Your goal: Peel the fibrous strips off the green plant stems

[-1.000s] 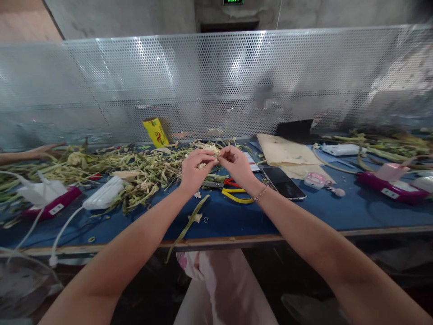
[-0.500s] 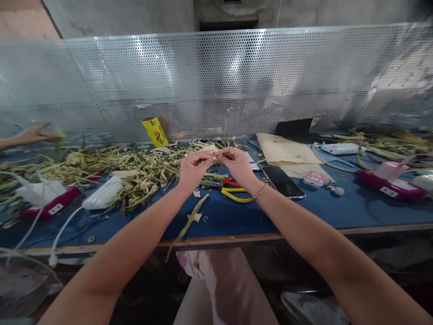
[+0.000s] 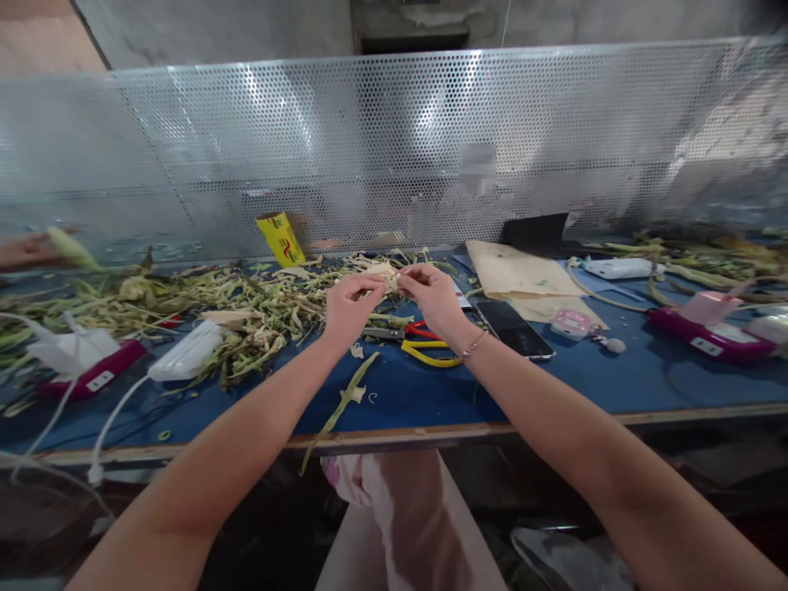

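My left hand (image 3: 355, 305) and my right hand (image 3: 431, 297) meet over the far middle of the blue table, fingertips pinched and a small gap apart. A small pale piece shows between them, too small to name; it blends with the pile behind. Under my right wrist lie scissors (image 3: 431, 354) with a red and yellow handle, their blades pointing left. The heap of dried, pale green plant strips (image 3: 264, 316) spreads from my left hand to the left. One long green strip (image 3: 341, 413) hangs over the table's front edge.
At far left, another person's hand (image 3: 28, 250) holds a pale green leafy piece (image 3: 74, 249). A yellow tube (image 3: 281, 240) leans near the perforated metal screen (image 3: 369, 148). Right lie a phone (image 3: 514, 330), brown paper (image 3: 520, 269), a pink case (image 3: 571, 323) and a purple power strip (image 3: 707, 338).
My fingertips have moved slightly apart, both hands staying in nearly the same place. The other person's hand has drawn left, with the leafy piece now larger in view.
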Tool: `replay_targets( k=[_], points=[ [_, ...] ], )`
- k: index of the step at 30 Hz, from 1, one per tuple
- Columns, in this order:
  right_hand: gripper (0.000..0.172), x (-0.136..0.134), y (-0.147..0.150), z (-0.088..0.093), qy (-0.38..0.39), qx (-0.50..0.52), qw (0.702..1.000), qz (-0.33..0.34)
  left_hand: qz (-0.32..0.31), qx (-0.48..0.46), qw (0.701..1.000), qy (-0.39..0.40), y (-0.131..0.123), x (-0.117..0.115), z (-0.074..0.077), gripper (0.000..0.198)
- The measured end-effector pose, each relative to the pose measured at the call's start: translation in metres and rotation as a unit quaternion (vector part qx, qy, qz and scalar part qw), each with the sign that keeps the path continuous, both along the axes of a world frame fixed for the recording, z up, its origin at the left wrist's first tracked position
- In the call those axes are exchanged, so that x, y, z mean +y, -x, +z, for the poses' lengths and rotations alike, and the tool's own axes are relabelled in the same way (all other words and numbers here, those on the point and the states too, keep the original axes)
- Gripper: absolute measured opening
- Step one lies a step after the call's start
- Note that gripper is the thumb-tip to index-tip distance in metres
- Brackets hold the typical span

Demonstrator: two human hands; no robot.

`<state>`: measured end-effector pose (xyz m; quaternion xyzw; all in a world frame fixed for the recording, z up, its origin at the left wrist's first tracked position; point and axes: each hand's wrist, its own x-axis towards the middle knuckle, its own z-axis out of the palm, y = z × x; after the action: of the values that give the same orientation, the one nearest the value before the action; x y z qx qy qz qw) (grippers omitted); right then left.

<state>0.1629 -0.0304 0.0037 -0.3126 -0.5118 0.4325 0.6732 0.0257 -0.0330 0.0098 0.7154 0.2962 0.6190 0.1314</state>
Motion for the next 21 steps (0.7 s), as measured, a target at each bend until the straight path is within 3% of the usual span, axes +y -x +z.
replay_targets(
  k=[8,14,21],
  points=[
    [0.024,-0.0017,0.0037,-0.0038,-0.007,-0.141,0.989,-0.046,0.016,0.071,0.994,-0.085,-0.0015,-0.0005,-0.0019,0.009],
    [0.027,-0.0046,-0.0006,-0.0027,-0.062,-0.242,0.961,-0.119,0.001,0.081,0.994,-0.073,-0.0035,-0.0015,-0.0041,0.009],
    [0.020,-0.0042,-0.0051,-0.0003,-0.063,-0.225,0.964,-0.126,-0.018,0.087,0.996,-0.027,-0.0047,-0.0052,-0.0014,0.010]
  ],
)
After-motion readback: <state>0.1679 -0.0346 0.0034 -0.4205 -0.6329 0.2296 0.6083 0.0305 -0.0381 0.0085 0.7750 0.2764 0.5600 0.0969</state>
